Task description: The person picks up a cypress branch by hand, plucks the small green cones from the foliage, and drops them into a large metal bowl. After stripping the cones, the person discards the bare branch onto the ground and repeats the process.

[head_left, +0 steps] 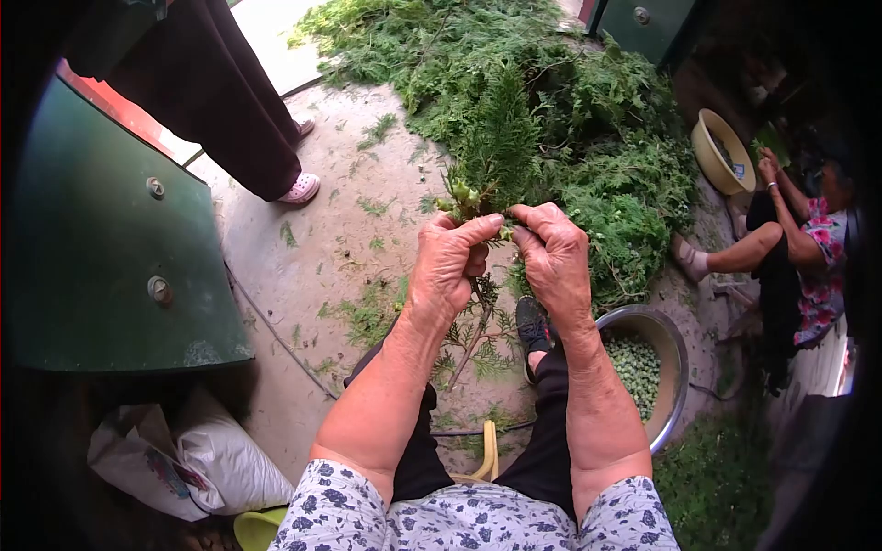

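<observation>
My left hand [446,264] is closed around a leafy conifer branch [501,138], with its flat green sprays pointing up and away from me. Below the fist, its thin brown stem [473,344] hangs down between my knees. Pale green knobbly cones [462,195] cluster on the branch just above my left fingers. The thumb and forefinger of my right hand [556,257] pinch at the branch beside my left thumb, where a small green cone [506,233] shows between the fingertips. Near my right forearm stands a metal basin [681,367] holding many small green cones [634,372].
Cut green branches [606,138] are heaped ahead and right. A seated person [818,248] works at right near a beige basin [706,156]. Another person's dark trousers [207,92] show upper left. A green metal panel [110,239] and white sacks [220,459] stand at left.
</observation>
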Tool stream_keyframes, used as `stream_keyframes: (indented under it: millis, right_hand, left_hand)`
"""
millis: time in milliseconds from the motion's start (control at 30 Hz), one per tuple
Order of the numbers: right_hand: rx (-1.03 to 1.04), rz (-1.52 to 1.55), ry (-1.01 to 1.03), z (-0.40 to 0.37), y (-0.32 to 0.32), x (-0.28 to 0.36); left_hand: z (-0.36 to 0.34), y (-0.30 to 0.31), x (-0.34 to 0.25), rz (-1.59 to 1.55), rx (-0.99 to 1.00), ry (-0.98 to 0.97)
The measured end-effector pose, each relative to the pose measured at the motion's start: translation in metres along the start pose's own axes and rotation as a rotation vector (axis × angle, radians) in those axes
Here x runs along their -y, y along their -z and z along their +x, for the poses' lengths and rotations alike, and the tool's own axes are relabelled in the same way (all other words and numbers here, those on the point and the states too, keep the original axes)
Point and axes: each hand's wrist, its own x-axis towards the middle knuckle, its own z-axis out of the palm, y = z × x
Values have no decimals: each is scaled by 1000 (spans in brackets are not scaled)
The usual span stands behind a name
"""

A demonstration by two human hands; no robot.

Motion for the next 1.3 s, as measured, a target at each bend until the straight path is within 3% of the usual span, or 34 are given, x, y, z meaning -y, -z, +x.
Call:
stream_keyframes:
  millis: [233,300,333,400,433,533,733,833,933,1000,1067,1100,1200,1267,1300]
  right_hand:
    - [66,52,-58,1,1,-6]
    - [199,740,-642,2,6,-4]
    - [200,740,-642,1,6,-7]
    - [149,1204,-714,-2,2,-18]
    - [139,1296,-730,-2,2,-21]
    - [76,1240,-672,1,2,-15]
    - [146,1115,-594,-2,1,3]
    - [98,681,-344,-6,-10,6]
    - [96,683,-433,-5,-10,10]
    - [137,832,-486,-5,-8,2]
    - [176,1213,-684,-4,-7,-7]
    - [195,1354,-689,-5,-8,-12]
    - [211,1577,-709,-2,1,-19]
    - [226,1595,-651,0,3,-21]
    - [127,1519,-664,1,4,-15]
  left_hand:
    - [-3,-5,-2,85,-12,-50]
    - [-4,-3,-3,24,15,-8]
    - [-4,-3,-2,24,15,-8]
    - [-3,-3,2,-45,20,-1]
    - [-2,-1,3,-81,48,-1]
    - [-2,-2,3,-81,15,-25]
    - [4,-1,5,-127,-87,-107]
    - [4,0,8,-116,-40,-119]
    - [4,0,8,-106,-49,-82]
    - [3,1,5,-86,-30,-75]
    - [2,2,1,-66,-10,-71]
    - [2,2,0,-94,-2,-35]
    - [5,5,2,-114,11,8]
    - [4,5,3,-104,17,13]
    - [2,2,3,-55,-2,-51]
